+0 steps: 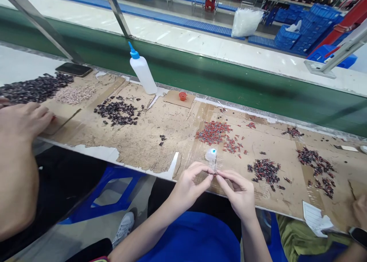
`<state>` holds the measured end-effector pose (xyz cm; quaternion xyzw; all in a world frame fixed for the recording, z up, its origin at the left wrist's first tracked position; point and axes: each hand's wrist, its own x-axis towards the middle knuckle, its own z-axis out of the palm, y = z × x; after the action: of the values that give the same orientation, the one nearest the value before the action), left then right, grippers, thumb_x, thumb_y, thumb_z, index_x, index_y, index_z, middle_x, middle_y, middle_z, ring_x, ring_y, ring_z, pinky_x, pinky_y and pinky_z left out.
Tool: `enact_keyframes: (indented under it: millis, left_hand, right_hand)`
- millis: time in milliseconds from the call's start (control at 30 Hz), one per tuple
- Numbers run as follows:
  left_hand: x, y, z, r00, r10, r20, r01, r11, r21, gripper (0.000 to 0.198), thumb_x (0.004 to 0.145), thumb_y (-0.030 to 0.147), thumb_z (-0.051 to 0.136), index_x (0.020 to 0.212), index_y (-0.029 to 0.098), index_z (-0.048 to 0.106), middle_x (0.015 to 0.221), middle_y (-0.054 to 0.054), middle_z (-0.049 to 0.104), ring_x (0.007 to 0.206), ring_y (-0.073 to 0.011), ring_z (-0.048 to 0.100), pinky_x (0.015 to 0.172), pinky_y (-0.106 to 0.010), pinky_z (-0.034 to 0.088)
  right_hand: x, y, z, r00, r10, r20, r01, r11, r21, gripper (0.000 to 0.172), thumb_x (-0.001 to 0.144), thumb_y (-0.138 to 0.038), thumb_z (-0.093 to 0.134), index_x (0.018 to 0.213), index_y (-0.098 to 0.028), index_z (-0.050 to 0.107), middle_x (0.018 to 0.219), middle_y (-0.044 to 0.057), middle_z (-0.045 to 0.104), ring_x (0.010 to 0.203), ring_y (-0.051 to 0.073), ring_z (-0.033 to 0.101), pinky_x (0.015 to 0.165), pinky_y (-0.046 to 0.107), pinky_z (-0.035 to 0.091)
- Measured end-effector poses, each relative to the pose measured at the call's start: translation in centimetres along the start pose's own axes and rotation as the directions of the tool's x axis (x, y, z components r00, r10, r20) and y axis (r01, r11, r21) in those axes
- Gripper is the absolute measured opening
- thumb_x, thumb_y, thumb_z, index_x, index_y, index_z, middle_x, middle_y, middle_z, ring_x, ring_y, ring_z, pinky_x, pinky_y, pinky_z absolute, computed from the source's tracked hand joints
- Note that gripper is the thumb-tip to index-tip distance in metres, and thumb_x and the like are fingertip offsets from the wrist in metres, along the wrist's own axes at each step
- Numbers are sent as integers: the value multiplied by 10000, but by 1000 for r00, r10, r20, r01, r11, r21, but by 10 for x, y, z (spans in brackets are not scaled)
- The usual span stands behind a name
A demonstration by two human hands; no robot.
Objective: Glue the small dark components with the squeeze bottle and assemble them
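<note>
My left hand (pixel 192 181) and my right hand (pixel 238 191) meet at the bench's near edge, fingertips pinched together on a tiny dark and reddish part (pixel 215 174). Fingers cover most of it, so its exact kind cannot be made out. Just beyond my fingertips is a small clear dropper bottle (pixel 211 154) with a blue tip. A heap of small red and dark pieces (pixel 213 132) lies behind that bottle. To the right of my right hand is a pile of dark pieces with reddish bits (pixel 266 171).
A white squeeze bottle (pixel 145 74) with a blue nozzle and a red cup (pixel 182 96) stand on the cardboard (pixel 149 139). Black pieces (pixel 117 111) lie left. Co-workers' hands are at far left (pixel 24 120) and far right (pixel 360 210). A green belt (pixel 183 70) runs behind.
</note>
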<state>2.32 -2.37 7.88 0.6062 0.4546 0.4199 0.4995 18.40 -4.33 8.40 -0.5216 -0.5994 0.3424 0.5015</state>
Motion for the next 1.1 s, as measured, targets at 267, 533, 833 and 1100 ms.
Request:
enact_keyframes:
  millis: [267,533,833,1100]
  left_hand:
    - [-4,6,1,998,62,-3,-62,992,110,100,849,188,565,862,194,664,850,-45,686,866,-182,637,798,-301,528]
    - [-1,3,-4,993,78,87,-85,993,82,161,866,232,598,999,198,682,971,-75,718,950,-197,667,874,-335,533]
    - [20,-36,-90,869,148,-472,169,807,566,224,867,364,564,948,207,701,973,-85,728,1018,-279,611,912,-428,486]
    - [39,-89,-113,873,161,-460,249,662,707,157,823,240,574,806,223,730,839,-95,725,818,-300,613,768,-421,472]
  right_hand:
    - [-3,2,5,996,23,-80,-19,998,58,112,770,-156,688,803,-220,774,765,55,739,700,168,694,649,267,583]
    - [-11,20,-2,990,82,-117,-79,996,36,70,767,-240,703,765,-220,770,788,65,752,740,196,705,694,316,583]
    - [-13,73,-62,811,-92,-577,-277,809,-518,319,758,-473,663,847,-181,753,1036,145,699,980,302,608,903,510,456]
    - [20,66,17,979,-148,-138,61,866,-496,549,737,-482,730,1192,-194,622,1124,147,646,1094,309,510,912,514,459]
